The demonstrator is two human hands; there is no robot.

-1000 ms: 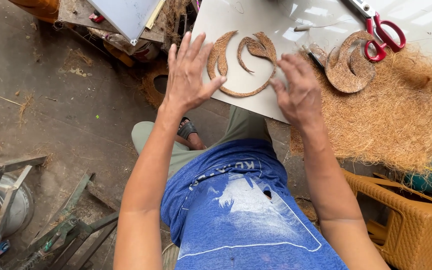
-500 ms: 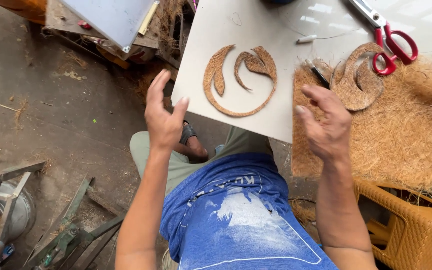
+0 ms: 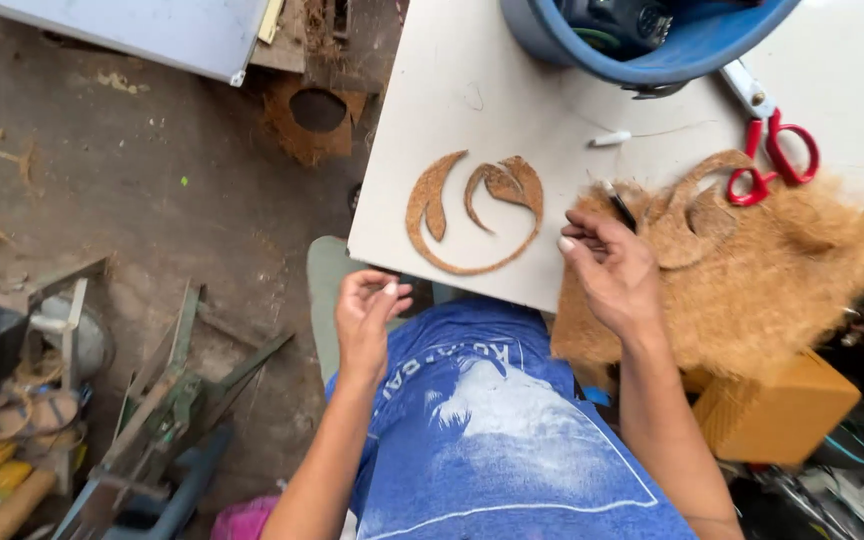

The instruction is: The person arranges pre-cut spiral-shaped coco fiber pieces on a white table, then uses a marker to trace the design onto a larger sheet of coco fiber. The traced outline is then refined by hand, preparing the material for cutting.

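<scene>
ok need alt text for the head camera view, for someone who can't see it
A person's right hand holds a thin dark tool over a coir fibre mat, beside brown curved cut-outs on a white board. Their left hand is raised off the board, fingers pinched. Red scissors and a blue bucket sit nearby.

Left hand [image 3: 370, 312] raised, fingers curled; right hand [image 3: 612, 272] extended, fingers bent

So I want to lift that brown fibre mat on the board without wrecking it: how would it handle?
The fibre mat probably flops: it sags over the board edge. Likely light, and its frayed edges suggest it sheds strands.
</scene>
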